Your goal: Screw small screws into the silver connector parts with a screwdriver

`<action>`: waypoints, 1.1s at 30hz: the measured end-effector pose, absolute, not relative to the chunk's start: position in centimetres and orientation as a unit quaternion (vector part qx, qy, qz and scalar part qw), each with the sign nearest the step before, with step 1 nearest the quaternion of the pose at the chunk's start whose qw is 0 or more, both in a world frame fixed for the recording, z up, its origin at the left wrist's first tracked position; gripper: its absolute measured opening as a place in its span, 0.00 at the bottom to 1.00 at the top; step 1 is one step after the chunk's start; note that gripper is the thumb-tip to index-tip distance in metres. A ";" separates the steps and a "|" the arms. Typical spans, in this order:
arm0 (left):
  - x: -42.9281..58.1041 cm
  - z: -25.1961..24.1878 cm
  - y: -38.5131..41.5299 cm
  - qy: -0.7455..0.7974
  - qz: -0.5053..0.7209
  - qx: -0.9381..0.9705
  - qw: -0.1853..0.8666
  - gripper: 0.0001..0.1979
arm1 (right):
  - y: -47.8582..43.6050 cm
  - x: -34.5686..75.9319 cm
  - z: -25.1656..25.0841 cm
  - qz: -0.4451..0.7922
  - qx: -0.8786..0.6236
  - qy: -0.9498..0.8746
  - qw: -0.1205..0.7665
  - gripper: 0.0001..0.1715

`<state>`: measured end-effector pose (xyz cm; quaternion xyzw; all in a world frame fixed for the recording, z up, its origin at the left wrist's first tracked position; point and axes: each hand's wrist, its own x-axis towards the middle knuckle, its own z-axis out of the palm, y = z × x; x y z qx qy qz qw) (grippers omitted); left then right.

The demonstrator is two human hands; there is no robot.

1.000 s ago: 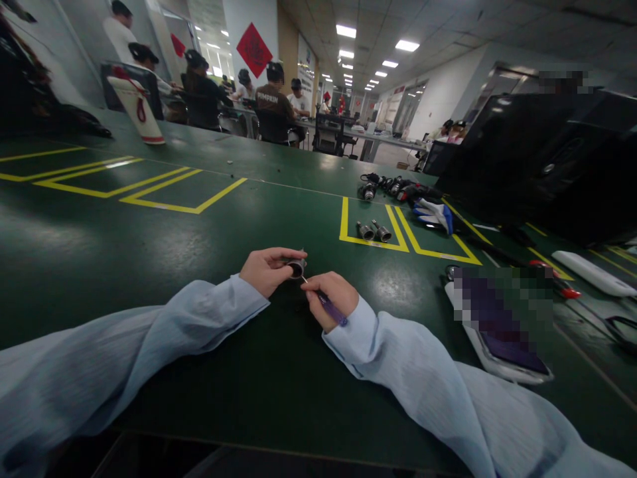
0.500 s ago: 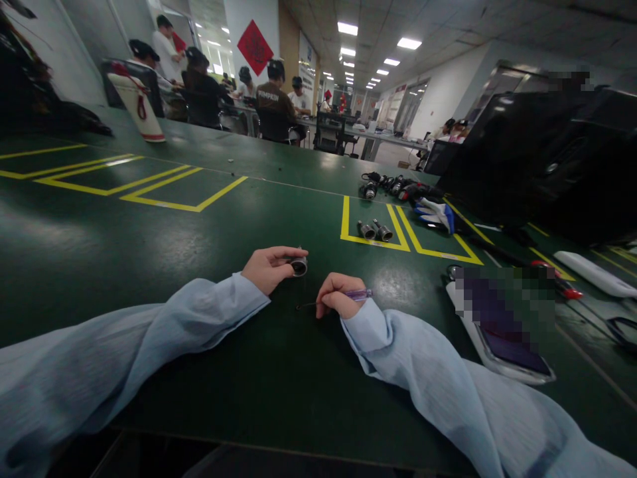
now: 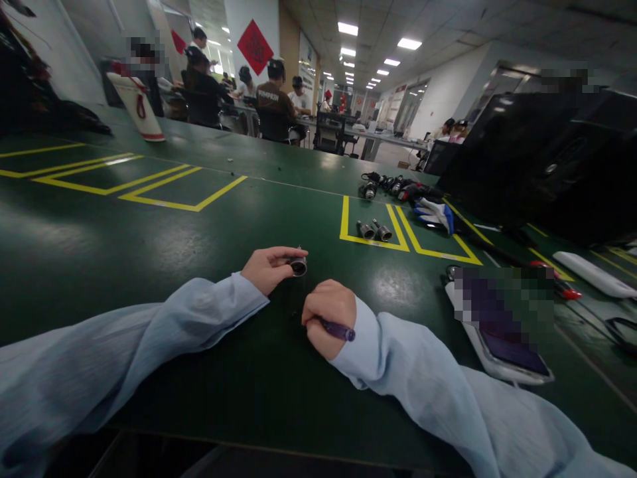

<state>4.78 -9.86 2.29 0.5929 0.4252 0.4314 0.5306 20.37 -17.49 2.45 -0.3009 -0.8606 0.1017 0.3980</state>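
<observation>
My left hand [image 3: 269, 269] is closed on a small hollow metal cylinder [image 3: 298, 267], pinched between thumb and fingers with its round opening towards me. Just right of it, my right hand [image 3: 328, 317] wraps around a screwdriver with a see-through purple handle [image 3: 341, 330]. The handle's end sticks out below the palm towards my wrist. Its thin shaft is hard to make out against the dark table, with a small dark speck near where it points. Two similar metal parts, one of them a hollow cylinder [image 3: 383, 231], lie inside a yellow taped box beyond my hands.
A phone [image 3: 512, 345] lies at the right beside a red-tipped tool [image 3: 565, 287]. Behind are a blue-and-white glove [image 3: 435, 214], dark cabled parts [image 3: 369, 190] and black equipment [image 3: 537, 159]. A white cup [image 3: 137, 106] stands far left on the green table [image 3: 209, 385]. People sit beyond.
My right hand has turned over, back of the hand up, and shifted slightly left; the screwdriver's handle now points down and right. My left hand and the metal cylinder stay in place.
</observation>
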 end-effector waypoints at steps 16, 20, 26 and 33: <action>4.9 2.7 -10.1 0.417 0.451 0.549 0.567 0.18 | -16.6 20.0 1.5 0.015 -0.356 -0.798 0.486 0.08; 5.1 3.1 -10.4 0.422 0.454 0.549 0.561 0.19 | -16.1 19.9 1.0 -0.017 -0.347 -0.793 0.500 0.08; 5.4 3.4 -10.8 0.423 0.453 0.566 0.544 0.16 | -15.7 19.8 0.7 -0.039 -0.346 -0.795 0.497 0.09; 5.4 3.3 -11.2 0.422 0.464 0.603 0.494 0.12 | -15.6 19.8 0.6 -0.016 -0.362 -0.804 0.472 0.08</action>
